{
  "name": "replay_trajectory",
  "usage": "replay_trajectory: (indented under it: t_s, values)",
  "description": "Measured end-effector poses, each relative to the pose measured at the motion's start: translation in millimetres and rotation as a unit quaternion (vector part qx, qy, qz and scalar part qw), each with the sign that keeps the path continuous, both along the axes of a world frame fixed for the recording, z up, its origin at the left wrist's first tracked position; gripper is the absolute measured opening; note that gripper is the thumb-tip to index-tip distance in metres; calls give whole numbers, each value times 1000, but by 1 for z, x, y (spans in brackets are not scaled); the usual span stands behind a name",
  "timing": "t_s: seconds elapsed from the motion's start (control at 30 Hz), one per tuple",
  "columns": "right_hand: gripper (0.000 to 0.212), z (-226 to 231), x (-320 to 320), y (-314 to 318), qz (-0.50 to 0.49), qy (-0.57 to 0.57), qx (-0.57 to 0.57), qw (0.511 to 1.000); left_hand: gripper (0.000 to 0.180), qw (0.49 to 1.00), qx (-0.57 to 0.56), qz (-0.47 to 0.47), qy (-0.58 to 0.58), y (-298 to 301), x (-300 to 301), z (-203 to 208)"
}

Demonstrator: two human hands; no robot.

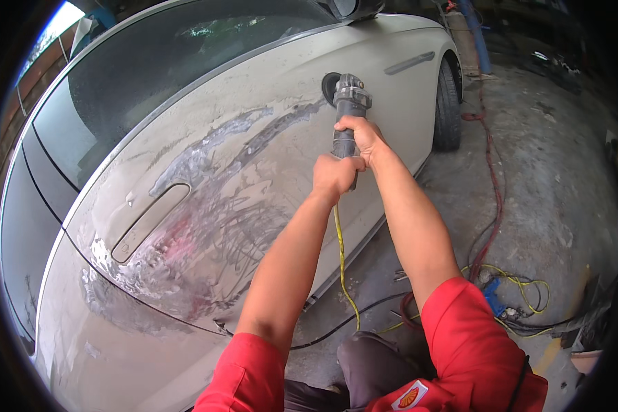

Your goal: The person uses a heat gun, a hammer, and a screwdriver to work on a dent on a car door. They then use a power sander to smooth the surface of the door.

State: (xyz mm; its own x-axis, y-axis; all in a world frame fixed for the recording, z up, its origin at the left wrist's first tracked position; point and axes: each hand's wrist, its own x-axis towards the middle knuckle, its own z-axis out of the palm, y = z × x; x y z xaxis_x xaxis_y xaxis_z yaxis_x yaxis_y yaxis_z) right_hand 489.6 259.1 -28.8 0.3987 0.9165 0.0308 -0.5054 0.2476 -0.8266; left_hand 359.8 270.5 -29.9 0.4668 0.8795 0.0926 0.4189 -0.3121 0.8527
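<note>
An angle grinder [351, 108] is held in both hands against a car door [281, 185]. Its dark round disc [331, 88] meets the door panel at the upper front. My right hand [364, 139] wraps round the grinder's body behind its metal head. Closer to me, my left hand [336, 174] grips the rear end of the handle. A yellow cord [342, 264] hangs from that end. Grey sanded streaks and scuffed patches cover much of the door, with a reddish patch [178, 237] beside the recessed door handle [151, 223].
The front tyre [448, 106] stands at the far right of the car, and the side mirror [357, 8] juts out above. A red hose [496, 199] runs along the concrete floor. Tangled cables and a blue object [493, 297] lie right of my knee [378, 360].
</note>
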Motion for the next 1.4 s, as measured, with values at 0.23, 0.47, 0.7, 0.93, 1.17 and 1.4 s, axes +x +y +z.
replay_trajectory:
  t_s: [0.23,0.47,0.7,0.93,1.17,1.4]
  values:
    - [25,-54,-31,-30,51,-121,67,989,30,996,-12,23,-84,-54,-32,-63]
    - [29,-35,56,15,65,99,47,992,36,995,36,-9,93,10,46,-13]
    - [33,-63,48,-12,51,-85,7,995,25,996,-50,-7,-73,-39,38,-65]
    - [31,-61,-61,-34,82,-148,86,982,25,988,-14,40,-148,-60,-56,-90]
    - [33,-10,-111,-34,7,-217,64,974,20,980,-58,32,-186,-60,-104,-40]
    - [42,-28,-167,-59,5,-309,57,949,15,965,-65,24,-253,-88,-152,-70]
